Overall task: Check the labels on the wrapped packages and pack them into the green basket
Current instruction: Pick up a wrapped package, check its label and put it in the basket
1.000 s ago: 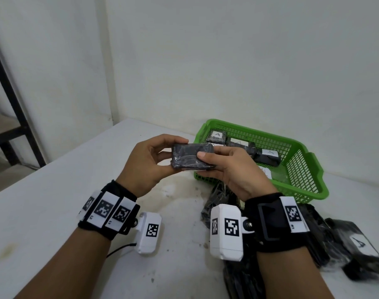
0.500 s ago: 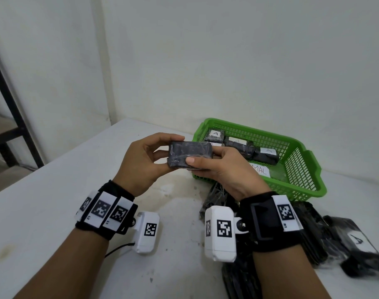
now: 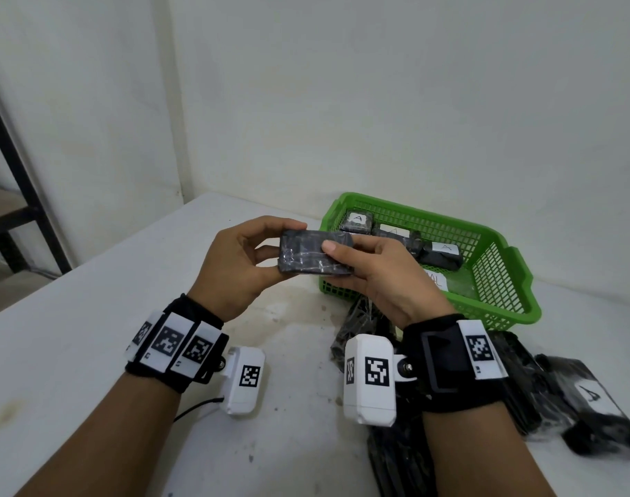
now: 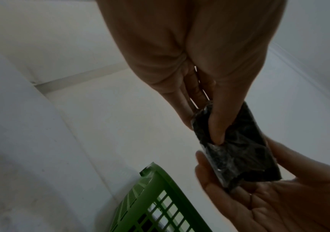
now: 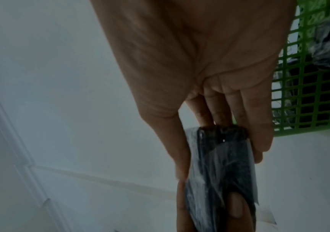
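Both hands hold one black plastic-wrapped package (image 3: 311, 255) in the air, just in front of the green basket (image 3: 500, 270). My left hand (image 3: 270, 252) pinches its left end between thumb and fingers. My right hand (image 3: 346, 260) grips its right end, thumb on the side facing me. No label shows on that side. The left wrist view has the package (image 4: 239, 150) between both hands; the right wrist view shows it (image 5: 219, 169) next to the basket wall (image 5: 307, 97). Inside the basket lie several wrapped packages (image 3: 442, 254) with white labels marked "A".
More black wrapped packages (image 3: 521, 382) lie heaped on the white table (image 3: 73, 353) under and right of my right wrist, one with an "A" label (image 3: 593, 396). A black metal shelf frame (image 3: 23, 195) stands at the far left. White walls close the corner behind the basket.
The package has been turned slightly in both hands and my right thumb has shifted along its near side. The hands stay in front of the basket.
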